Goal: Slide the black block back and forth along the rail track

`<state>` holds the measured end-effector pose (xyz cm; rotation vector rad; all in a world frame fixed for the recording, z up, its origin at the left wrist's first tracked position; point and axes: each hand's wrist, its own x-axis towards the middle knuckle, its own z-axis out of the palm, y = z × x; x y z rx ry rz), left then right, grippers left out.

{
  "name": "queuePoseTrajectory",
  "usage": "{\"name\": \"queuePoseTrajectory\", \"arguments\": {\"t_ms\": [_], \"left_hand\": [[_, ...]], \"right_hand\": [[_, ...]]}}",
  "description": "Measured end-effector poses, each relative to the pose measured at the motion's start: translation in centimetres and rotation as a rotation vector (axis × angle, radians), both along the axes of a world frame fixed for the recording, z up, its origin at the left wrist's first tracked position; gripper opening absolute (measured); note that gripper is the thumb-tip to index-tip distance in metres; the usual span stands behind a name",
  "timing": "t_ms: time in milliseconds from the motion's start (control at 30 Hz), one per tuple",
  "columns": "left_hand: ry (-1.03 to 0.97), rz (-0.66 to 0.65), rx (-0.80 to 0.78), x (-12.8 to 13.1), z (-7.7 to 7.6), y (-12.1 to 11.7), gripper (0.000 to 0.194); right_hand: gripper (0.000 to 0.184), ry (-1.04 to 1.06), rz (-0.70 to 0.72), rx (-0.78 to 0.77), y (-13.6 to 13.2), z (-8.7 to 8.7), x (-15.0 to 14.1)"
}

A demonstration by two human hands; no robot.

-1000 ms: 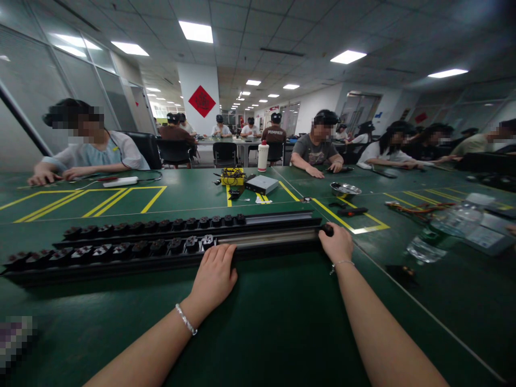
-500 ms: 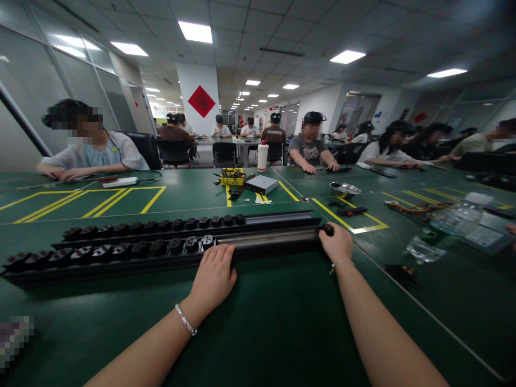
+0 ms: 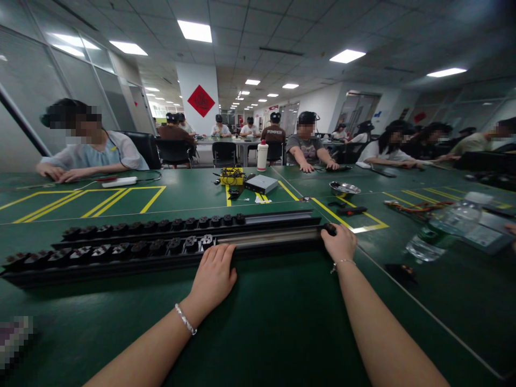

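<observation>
Two long black power tracks [image 3: 258,254] lie side by side across the table, the nearer one in front of me. A row of round black socket modules [image 3: 140,248] fills its left part, and a bare metallic channel shows further right. My left hand [image 3: 214,274] grips the near wall of this track, fingers over the edge, just right of the last module. At the track's right end my right hand [image 3: 339,244] is closed around a small black piece [image 3: 329,229], mostly hidden by the fingers. The farther track carries more socket modules [image 3: 177,223].
Beyond the tracks are a grey box [image 3: 261,185], a yellow box with black cables [image 3: 233,176], a white bottle [image 3: 263,157] and a metal bowl [image 3: 345,188]. A clear water bottle [image 3: 445,226] stands at right. Several people sit around the tables.
My right hand has shifted slightly to the right at the track's end, with the small black piece in it. My left hand stays in place.
</observation>
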<state>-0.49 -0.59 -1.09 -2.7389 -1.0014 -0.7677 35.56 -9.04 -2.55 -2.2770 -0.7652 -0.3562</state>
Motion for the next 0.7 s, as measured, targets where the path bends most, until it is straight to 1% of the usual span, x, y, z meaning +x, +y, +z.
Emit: {"name": "queuePoseTrajectory", "arguments": {"t_ms": [367, 700], "left_hand": [[-0.008, -0.008, -0.015, -0.01, 0.01, 0.03, 0.049], [-0.006, -0.002, -0.006, -0.08, 0.04, 0.01, 0.049]], "right_hand": [[0.043, 0.011, -0.006, 0.030, -0.22, 0.77, -0.60], [0.043, 0.032, -0.017, 0.038, -0.33, 0.86, -0.27]]}}
